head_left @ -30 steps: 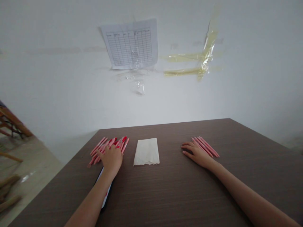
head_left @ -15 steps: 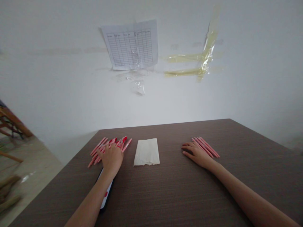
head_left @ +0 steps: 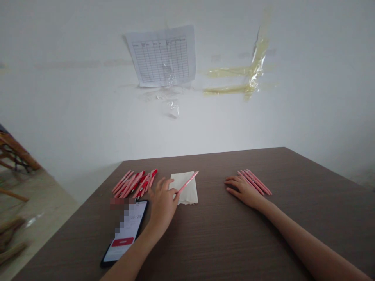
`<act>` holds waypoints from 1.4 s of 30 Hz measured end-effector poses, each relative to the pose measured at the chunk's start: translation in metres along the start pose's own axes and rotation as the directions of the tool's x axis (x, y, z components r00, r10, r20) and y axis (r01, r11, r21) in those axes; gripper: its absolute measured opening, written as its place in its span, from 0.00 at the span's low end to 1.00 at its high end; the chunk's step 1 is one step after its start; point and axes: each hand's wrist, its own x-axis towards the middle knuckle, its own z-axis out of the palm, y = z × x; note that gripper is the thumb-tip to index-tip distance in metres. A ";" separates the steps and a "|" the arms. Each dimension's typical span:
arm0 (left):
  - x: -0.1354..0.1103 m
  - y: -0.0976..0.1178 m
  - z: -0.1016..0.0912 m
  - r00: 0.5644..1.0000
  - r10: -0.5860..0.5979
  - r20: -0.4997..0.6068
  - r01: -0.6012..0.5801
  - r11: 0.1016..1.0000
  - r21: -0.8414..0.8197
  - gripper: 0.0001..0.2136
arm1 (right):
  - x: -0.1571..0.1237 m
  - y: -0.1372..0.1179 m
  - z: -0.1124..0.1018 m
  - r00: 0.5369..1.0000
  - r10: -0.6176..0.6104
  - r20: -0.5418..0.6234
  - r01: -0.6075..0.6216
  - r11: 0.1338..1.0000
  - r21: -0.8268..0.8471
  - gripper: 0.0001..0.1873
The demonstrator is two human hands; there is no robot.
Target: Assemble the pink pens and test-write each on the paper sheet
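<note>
My left hand [head_left: 164, 203] holds a slim pink pen [head_left: 189, 182] between thumb and fingers, its far end pointing up and right. The pen crosses above a pale sheet of paper [head_left: 189, 195] with a ragged near edge. Left of that hand lies a loose pile of pink and red pens [head_left: 131, 184]. My right hand [head_left: 241, 191] rests on the table with fingers stretched out. Several pink pens [head_left: 256, 181] lie side by side against its far side, partly hidden by it.
A phone [head_left: 125, 234] with a lit screen lies on the brown table [head_left: 216, 234] beside my left forearm, part of it blurred out. Behind the table stands a white wall [head_left: 205, 132] with a taped printed sheet [head_left: 164, 56] and yellowed tape [head_left: 228, 90].
My left hand has moved right from the pen pile to the paper, bringing a pink pen with it. The phone is now uncovered. My right hand has stayed put.
</note>
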 end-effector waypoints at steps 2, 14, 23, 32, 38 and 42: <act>-0.005 0.009 0.004 0.998 0.049 0.031 -0.048 0.998 -0.041 0.07 | 0.000 0.000 0.000 1.000 -0.001 0.006 0.001 1.000 -0.010 0.20; -0.022 0.021 0.031 0.983 0.178 0.037 -0.172 0.976 -0.134 0.07 | -0.001 0.001 0.001 1.000 -0.004 -0.002 0.004 1.000 -0.014 0.19; -0.022 0.022 0.035 0.989 0.145 0.033 -0.135 0.969 -0.206 0.06 | 0.000 -0.005 -0.001 1.000 0.010 0.008 -0.010 0.999 -0.045 0.19; -0.022 0.020 0.034 0.979 0.194 -0.059 -0.203 0.943 -0.263 0.05 | -0.001 -0.031 0.006 0.999 -0.045 -0.002 0.045 0.997 0.070 0.21; -0.021 0.019 0.032 0.970 0.232 -0.073 -0.243 0.926 -0.289 0.05 | -0.002 -0.053 0.005 0.992 -0.124 0.033 0.121 0.991 0.062 0.15; -0.020 0.020 0.032 0.970 0.234 -0.072 -0.245 0.920 -0.307 0.05 | -0.001 -0.056 0.005 0.990 -0.140 0.030 0.137 0.986 0.093 0.10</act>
